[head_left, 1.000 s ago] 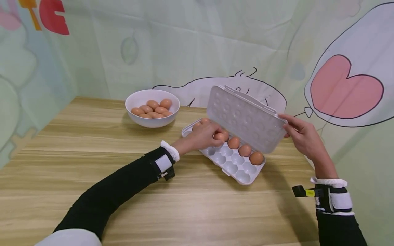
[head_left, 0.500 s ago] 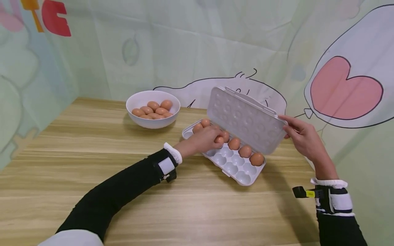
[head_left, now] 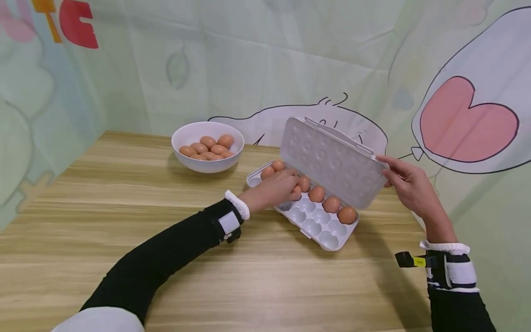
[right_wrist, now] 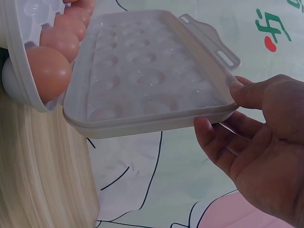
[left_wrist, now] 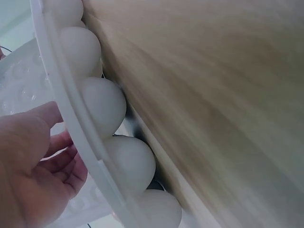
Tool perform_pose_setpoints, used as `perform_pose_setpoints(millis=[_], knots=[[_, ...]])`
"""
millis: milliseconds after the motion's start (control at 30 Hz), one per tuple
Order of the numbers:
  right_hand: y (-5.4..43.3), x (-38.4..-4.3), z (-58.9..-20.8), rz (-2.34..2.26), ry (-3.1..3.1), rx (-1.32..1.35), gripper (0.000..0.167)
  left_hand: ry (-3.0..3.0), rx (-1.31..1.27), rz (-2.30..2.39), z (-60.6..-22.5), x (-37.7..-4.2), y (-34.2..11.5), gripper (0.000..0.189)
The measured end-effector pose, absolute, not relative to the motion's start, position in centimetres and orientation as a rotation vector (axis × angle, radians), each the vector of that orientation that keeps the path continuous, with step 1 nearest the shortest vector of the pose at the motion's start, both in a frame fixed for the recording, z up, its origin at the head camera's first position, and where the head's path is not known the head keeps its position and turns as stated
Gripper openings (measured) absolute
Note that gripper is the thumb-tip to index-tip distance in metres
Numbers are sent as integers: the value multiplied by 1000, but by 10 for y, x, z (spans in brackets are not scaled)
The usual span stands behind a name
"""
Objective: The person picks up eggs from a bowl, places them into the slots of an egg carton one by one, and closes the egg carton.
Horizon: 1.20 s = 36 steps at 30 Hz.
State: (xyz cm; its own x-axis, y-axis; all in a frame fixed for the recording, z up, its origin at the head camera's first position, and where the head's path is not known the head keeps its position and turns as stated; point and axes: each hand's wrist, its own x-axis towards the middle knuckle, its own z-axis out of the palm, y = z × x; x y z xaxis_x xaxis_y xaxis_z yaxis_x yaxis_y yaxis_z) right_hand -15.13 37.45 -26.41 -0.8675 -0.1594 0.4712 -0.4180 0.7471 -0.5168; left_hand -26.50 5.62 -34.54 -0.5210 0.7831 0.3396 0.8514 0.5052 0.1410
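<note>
My left hand (head_left: 275, 188) reaches over the white plastic egg box (head_left: 312, 226), its fingers curled round a brown egg (head_left: 296, 192) at a second-row hollow. Fingers hide part of that egg. Other brown eggs (head_left: 331, 204) sit along the back row beside the hinge; front hollows are bare. In the left wrist view the left hand (left_wrist: 35, 171) shows beyond the tray's rim, egg hidden. My right hand (head_left: 415, 189) pinches the corner of the translucent lid (head_left: 327, 159), holding it raised and tilted back. The right wrist view shows thumb above and fingers beneath the lid's edge.
A white bowl (head_left: 207, 166) holding several brown eggs (head_left: 208, 142) stands at the back of the wooden table (head_left: 232, 281), left of the egg box. A printed cloth backdrop (head_left: 265, 60) rises behind the table and along both sides.
My left hand has lowered the egg slightly toward the tray, and its fingers now cover more of it. The right hand and the lid have stayed in place.
</note>
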Motion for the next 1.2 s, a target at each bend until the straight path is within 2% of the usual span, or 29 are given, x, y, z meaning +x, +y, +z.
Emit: perform_pose_setpoints(millis=[167, 567, 700, 967, 1200], knots=[[375, -152, -264, 890, -2549, 438, 39, -2495, -1396, -372, -346, -266, 56, 4], [374, -152, -264, 885, -2553, 429, 39, -2341, -1300, -272, -353, -261, 55, 12], [374, -152, -264, 890, -2553, 425, 39, -2356, -1343, -253, -352, -259, 55, 16], [374, -152, -264, 895, -2556, 418, 39, -2426, -1469, -183, -342, -257, 48, 39], [374, -151, -264, 884, -2564, 408, 39, -2627, -1396, -220, -327, -263, 30, 62]])
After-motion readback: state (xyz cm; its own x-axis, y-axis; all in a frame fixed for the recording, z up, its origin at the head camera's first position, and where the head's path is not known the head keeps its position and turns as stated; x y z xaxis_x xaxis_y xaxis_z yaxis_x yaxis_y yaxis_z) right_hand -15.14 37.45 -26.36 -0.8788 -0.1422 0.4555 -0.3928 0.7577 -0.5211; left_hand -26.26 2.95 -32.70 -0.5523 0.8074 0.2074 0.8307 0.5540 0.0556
